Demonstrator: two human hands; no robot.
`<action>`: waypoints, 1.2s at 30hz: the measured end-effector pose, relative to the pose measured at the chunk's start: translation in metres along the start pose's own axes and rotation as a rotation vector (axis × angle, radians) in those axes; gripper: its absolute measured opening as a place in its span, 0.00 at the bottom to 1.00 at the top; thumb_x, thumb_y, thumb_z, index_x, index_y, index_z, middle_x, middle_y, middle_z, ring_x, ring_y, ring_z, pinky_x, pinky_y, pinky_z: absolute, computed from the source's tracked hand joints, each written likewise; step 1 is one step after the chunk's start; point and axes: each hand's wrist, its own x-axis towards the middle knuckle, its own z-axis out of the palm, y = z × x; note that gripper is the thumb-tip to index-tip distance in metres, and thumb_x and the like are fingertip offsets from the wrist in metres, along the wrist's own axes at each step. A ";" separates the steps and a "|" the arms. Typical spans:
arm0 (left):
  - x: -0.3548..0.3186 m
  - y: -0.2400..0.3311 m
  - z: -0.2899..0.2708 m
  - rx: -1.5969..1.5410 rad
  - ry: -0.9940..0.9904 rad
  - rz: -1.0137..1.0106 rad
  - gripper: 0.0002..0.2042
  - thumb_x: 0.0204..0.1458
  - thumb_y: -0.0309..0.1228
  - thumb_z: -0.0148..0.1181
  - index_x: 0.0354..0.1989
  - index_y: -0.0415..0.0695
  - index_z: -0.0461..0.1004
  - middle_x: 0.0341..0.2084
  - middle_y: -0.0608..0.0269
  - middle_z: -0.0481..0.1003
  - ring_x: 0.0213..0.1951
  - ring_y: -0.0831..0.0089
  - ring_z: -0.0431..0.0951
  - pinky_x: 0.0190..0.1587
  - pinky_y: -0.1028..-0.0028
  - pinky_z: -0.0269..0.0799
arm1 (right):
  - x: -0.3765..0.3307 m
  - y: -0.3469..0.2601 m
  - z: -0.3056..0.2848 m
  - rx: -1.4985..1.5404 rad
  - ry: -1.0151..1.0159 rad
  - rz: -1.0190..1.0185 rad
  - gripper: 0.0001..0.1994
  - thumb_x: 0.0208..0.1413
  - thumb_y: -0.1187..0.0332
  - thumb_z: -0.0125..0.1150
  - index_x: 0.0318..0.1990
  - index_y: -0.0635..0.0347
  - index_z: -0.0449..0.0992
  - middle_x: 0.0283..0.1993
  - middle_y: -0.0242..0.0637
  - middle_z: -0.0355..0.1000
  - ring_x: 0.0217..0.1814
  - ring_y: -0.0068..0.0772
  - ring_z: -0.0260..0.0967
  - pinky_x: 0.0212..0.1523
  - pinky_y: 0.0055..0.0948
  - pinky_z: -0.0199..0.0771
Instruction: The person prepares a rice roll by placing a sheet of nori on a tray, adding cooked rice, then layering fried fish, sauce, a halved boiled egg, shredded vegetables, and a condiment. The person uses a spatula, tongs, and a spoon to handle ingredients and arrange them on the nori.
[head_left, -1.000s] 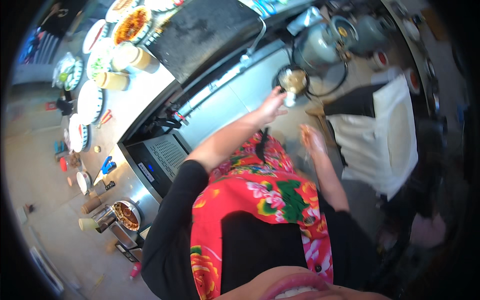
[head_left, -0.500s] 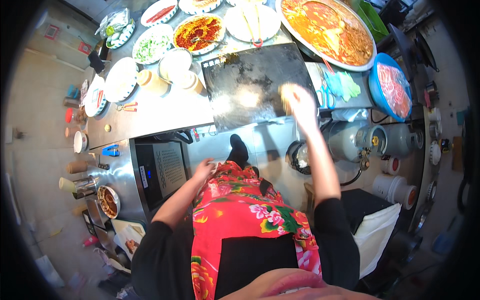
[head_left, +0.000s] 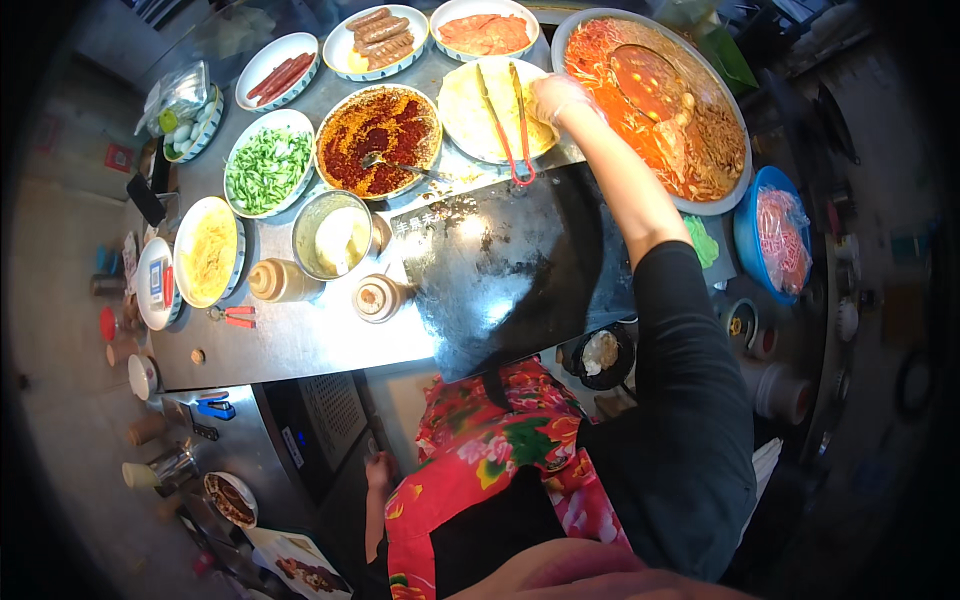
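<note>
My right hand [head_left: 560,103], in a thin see-through glove, reaches over the right side of a white plate [head_left: 455,148] of pale yellow food. Its fingers are curled down at the food, and what they hold is hidden. Red-handled tongs [head_left: 522,168] lie across that plate, left of the hand. Below it, a black flat griddle [head_left: 520,260] carries wet patches and my arm's shadow. My left hand [head_left: 380,470] hangs low at my side by the counter, small and dim, so its fingers cannot be made out.
A wide pan of red stew [head_left: 745,110] stands close right of my arm. Chili sauce [head_left: 380,140], chopped greens [head_left: 268,163], sausages [head_left: 383,40] and sliced meat [head_left: 487,35] fill other dishes. A metal pot [head_left: 305,235] and squeeze bottles [head_left: 280,281] stand left of the griddle.
My right hand has gone from the griddle, where it held a yellowish thing, up to the plate with the tongs. My left hand has dropped lower. The view has shifted closer over the counter.
</note>
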 end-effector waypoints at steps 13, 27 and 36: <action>-0.066 0.036 0.107 -0.148 -0.072 0.153 0.16 0.62 0.34 0.52 0.55 0.40 0.69 0.38 0.59 0.79 0.37 0.73 0.79 0.39 0.75 0.74 | 0.014 0.063 0.026 1.678 -0.155 -0.221 0.17 0.57 0.76 0.61 0.54 0.63 0.76 0.47 0.33 0.79 0.43 0.22 0.77 0.41 0.23 0.79; -0.105 -0.148 0.182 0.207 0.324 0.136 0.16 0.49 0.39 0.58 0.41 0.41 0.80 0.38 0.45 0.79 0.43 0.50 0.80 0.48 0.56 0.74 | 0.043 0.109 0.081 0.500 0.310 -0.306 0.16 0.63 0.61 0.57 0.51 0.60 0.78 0.44 0.42 0.79 0.40 0.42 0.76 0.38 0.40 0.79; -0.108 -0.279 0.156 0.067 0.179 0.016 0.11 0.50 0.36 0.55 0.24 0.42 0.79 0.22 0.50 0.76 0.24 0.55 0.77 0.30 0.56 0.73 | 0.054 0.076 0.119 1.457 -0.202 -0.201 0.24 0.66 0.53 0.49 0.60 0.61 0.69 0.59 0.44 0.71 0.58 0.41 0.70 0.57 0.42 0.71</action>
